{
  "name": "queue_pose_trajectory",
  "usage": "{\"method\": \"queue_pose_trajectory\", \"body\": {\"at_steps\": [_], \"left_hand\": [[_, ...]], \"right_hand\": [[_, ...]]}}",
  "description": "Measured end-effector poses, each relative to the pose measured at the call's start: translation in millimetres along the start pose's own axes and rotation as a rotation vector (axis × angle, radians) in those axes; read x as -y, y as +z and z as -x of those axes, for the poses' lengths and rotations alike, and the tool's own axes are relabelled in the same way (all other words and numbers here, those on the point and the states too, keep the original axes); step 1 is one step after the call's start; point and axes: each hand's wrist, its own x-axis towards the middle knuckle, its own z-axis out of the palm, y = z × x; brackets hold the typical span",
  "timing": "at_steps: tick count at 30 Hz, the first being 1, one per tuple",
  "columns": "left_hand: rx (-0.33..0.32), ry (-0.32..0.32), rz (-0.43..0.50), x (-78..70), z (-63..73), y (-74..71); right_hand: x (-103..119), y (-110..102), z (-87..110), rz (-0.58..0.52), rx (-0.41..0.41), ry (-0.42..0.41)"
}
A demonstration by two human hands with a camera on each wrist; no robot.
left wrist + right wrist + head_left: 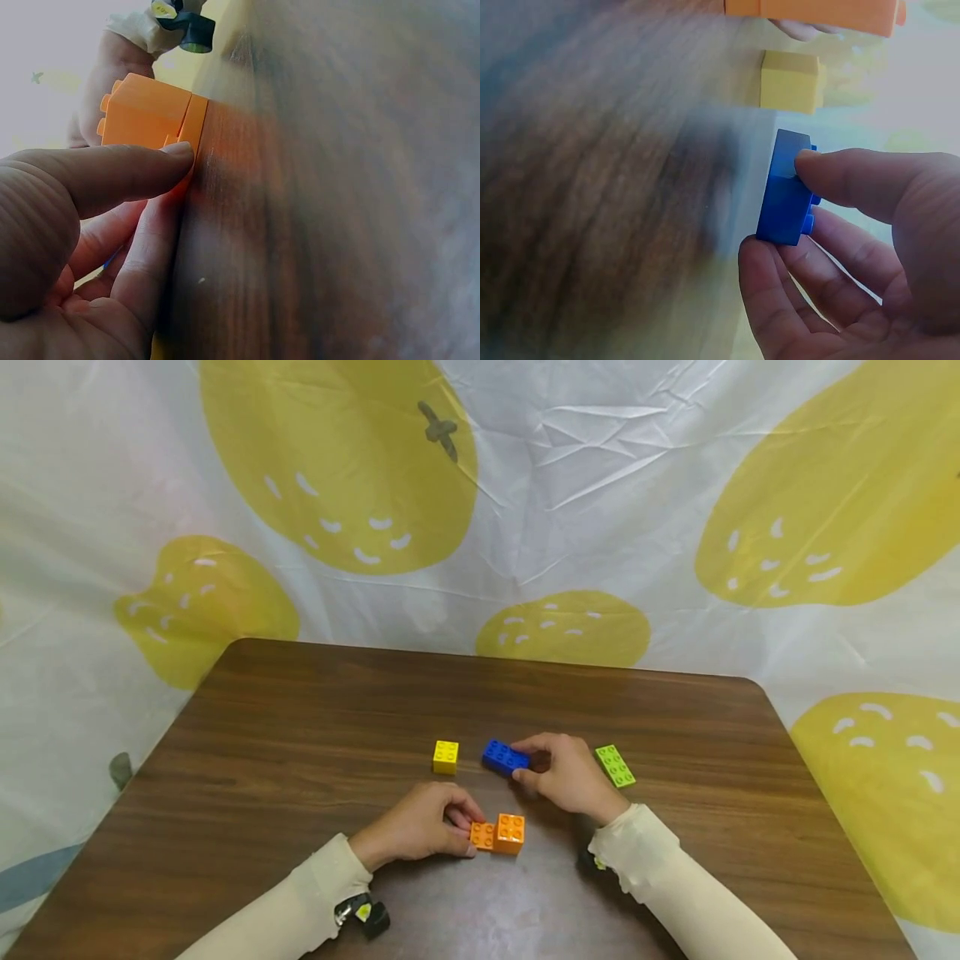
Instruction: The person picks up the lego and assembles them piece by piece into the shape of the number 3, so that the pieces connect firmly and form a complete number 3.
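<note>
My left hand (423, 822) pinches a flat orange toy brick (482, 836) between thumb and fingers, low at the table. A taller orange brick (510, 833) stands on the right end of that flat piece; in the left wrist view its studs (103, 126) point away from the tabletop. Farther back, my right hand (576, 772) grips the right end of a blue eight-stud brick (501, 755). The right wrist view has the thumb on one side of the blue brick (784, 199) and fingertips on the other, with its studs facing the palm.
A small yellow brick (446, 758) stands left of the blue one. Beyond my right hand lies a lime green brick (615, 766). The brown wooden table (315, 718) reaches back to a white curtain (592, 485) with large yellow fruit prints.
</note>
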Motion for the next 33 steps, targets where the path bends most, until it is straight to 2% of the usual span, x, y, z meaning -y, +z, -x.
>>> {"method": "queue_pose_trajectory", "body": {"at_steps": [8, 33], "left_hand": [[-0.004, 0.001, -0.003, 0.7, 0.2, 0.2], [-0.002, -0.03, -0.004, 3.3, 0.5, -0.6]], "right_hand": [[4.0, -1.6, 7.6, 0.004, -0.019, -0.042], [17.2, -10.1, 30.4, -0.096, -0.017, -0.011]]}}
